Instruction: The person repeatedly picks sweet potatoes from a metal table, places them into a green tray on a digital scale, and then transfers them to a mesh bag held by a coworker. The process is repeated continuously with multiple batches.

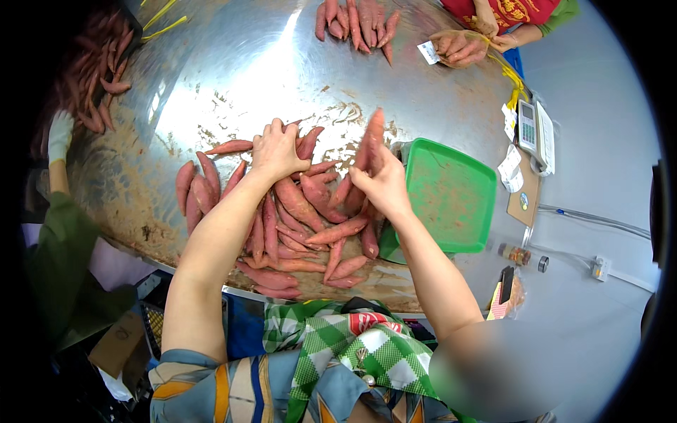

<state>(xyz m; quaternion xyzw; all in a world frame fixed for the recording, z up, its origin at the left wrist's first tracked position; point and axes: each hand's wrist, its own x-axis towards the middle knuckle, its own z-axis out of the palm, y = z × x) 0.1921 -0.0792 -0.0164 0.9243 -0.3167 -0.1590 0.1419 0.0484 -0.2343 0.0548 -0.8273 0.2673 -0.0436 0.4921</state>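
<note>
A loose heap of red-skinned sweet potatoes (296, 203) lies before me on the metal table. At its far edge my left hand (277, 150) is curled over some of them, palm down. One sweet potato (310, 143) shows beside its thumb; what lies under the palm is hidden. My right hand (385, 182) grips sweet potatoes, at least one of them with its tip (376, 124) pointing up and away from me, slightly blurred. This hand is between the heap and a green plastic tray (449, 195), whose bottom is smeared with soil.
A digital scale (529, 129), label strips (510, 169) and a jar (514, 254) are on the right. Across the table, a person's hands (494, 31) hold a net bag of sweet potatoes (460, 48). A gloved hand (61, 135) works by the left pile (98, 79).
</note>
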